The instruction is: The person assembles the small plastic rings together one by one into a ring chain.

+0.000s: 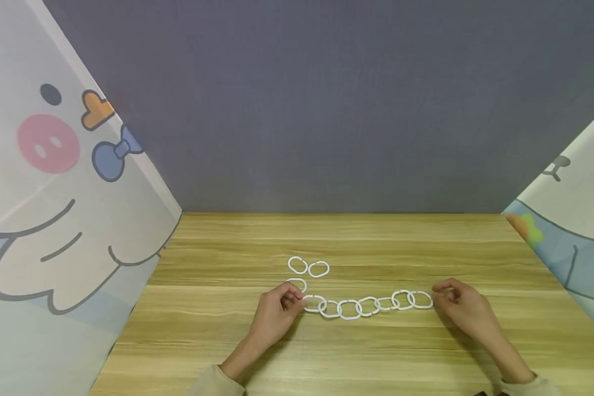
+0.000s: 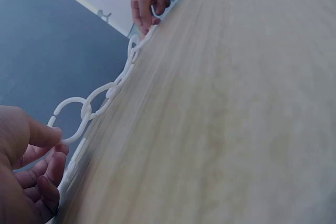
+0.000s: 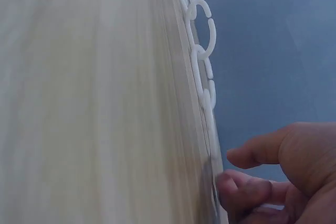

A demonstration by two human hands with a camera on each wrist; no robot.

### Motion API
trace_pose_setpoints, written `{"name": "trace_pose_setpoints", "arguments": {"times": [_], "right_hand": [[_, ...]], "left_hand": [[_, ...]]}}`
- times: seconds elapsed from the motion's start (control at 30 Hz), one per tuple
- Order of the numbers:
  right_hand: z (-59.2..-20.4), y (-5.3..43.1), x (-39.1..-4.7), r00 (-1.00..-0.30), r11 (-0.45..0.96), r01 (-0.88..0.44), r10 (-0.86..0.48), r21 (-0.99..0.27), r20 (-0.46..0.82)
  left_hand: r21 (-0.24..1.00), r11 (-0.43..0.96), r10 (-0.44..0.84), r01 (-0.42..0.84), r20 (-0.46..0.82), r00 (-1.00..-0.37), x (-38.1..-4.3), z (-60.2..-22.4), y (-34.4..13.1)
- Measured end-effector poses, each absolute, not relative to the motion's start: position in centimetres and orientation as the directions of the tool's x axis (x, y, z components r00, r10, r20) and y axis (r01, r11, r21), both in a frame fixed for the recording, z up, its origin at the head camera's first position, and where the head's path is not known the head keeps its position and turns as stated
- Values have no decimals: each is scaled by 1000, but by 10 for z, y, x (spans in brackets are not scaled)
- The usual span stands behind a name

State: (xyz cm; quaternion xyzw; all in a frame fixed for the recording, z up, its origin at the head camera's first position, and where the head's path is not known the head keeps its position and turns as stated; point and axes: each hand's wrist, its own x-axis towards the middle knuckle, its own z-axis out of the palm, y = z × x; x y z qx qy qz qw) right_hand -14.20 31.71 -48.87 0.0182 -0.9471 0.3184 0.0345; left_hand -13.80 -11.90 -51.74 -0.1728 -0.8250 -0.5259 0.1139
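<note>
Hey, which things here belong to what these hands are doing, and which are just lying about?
In the job:
Chain of white links
Left hand, pinching one end of it
Right hand, by the other end
Table, as work surface

Just lying about:
Three loose links, unattached, though possibly meant for the chain
Cartoon panels, apparently only backdrop

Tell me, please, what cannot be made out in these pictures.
Head view: part of one ring, hidden by the left hand.
Left wrist view: part of that hand, cut off by the left edge.
Right wrist view: the chain's far end, cut off by the top edge.
</note>
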Motion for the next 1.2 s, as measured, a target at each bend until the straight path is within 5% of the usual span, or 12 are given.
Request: {"name": "trace_pose_setpoints", "arguments": {"times": [0.43, 0.7, 0.97, 1.2], "right_hand": [[-478, 232, -149, -936, 628, -327, -114, -706, 333], [-483, 175, -146, -936, 512, -352, -177, -783, 305], [-486, 142, -144, -957, 386, -240, -250, -891, 150], [-491, 131, -147, -947, 395, -277, -267, -876, 178]], "left_hand": [[876, 421, 137, 236, 196, -971, -136, -505, -112], [883, 414, 128, 223, 186, -974, -135, -504, -110], [891, 395, 117, 223, 192, -974, -136, -506, -107], [891, 390, 127, 231, 197, -972, -136, -505, -105]]}}
